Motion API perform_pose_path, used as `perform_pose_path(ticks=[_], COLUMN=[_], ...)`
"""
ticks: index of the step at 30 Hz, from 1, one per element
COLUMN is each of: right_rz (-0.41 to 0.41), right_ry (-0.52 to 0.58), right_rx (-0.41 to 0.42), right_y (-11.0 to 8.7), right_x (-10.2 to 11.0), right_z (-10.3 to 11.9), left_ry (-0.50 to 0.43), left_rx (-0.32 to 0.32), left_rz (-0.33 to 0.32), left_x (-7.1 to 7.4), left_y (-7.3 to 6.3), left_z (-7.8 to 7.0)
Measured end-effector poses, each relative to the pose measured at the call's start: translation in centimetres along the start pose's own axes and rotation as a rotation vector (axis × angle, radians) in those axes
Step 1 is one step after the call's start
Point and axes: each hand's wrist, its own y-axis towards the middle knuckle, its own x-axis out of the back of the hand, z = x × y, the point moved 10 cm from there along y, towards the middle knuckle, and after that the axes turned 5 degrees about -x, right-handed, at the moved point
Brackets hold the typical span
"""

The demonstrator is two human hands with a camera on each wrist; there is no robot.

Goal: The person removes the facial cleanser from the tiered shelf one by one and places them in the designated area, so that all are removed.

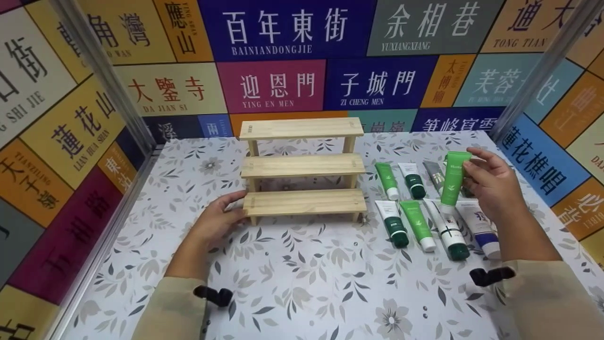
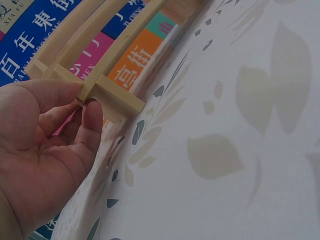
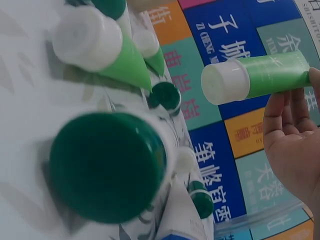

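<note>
My right hand pinches a green squeeze tube by its flat upper end, its white cap pointing down. In the head view the tube is raised over the other tubes and hides part of them. The right wrist view shows the same green tube between thumb and fingers. A three-tier wooden shelf stands upright at the middle of the table. My left hand is at its left side. In the left wrist view, thumb and forefinger pinch the end of a shelf board.
Right of the shelf, tubes lie in two rows. The near row has a white-and-green tube, a green tube, a white tube and a white-and-blue tube. Sign-printed panels wall the flower-patterned table behind and at both sides.
</note>
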Motion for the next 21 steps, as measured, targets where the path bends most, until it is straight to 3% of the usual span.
perform_pose_path(ticks=[8,16,21], right_rz=[-0.046,-0.164,-0.181], right_ry=[0.007,0.011,0.029], right_rx=[-0.018,-0.070,-0.103], right_y=[-0.3,-1.0,-1.1], right_x=[3.2,7.4,9.1], right_z=[0.5,0.9,0.5], left_ry=[-0.016,-0.017,-0.025], left_rx=[0.020,0.055,0.055], left_rz=[-0.004,-0.015,-0.016], left_x=[0.0,0.1,0.1], left_y=[0.0,-0.1,0.0], left_z=[0.3,0.4,0.5])
